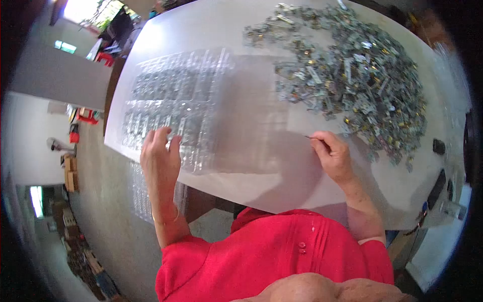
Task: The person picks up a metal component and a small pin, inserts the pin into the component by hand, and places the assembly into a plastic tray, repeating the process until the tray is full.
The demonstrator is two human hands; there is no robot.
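Observation:
My left hand (160, 153) is over the lower left part of a clear plastic tray (206, 108), its fingers apart. Small metal parts fill rows of the tray's compartments. In my right hand (329, 153), thumb and index finger pinch a small thin dark piece (308, 136), too small to identify. This hand is above the bare tabletop, just left of the lower edge of a large heap of small metal parts (362, 75). Some parts in the heap have a gold colour. Between tray and heap lies a flat, translucent brownish sheet (254, 116).
The white table (241, 189) has a curved-looking front edge close to my body. More clear trays (141, 194) are below its left edge. Small black objects (438, 146) lie at the right edge, near clear plastic. Boxes (71, 173) stand on the floor far left.

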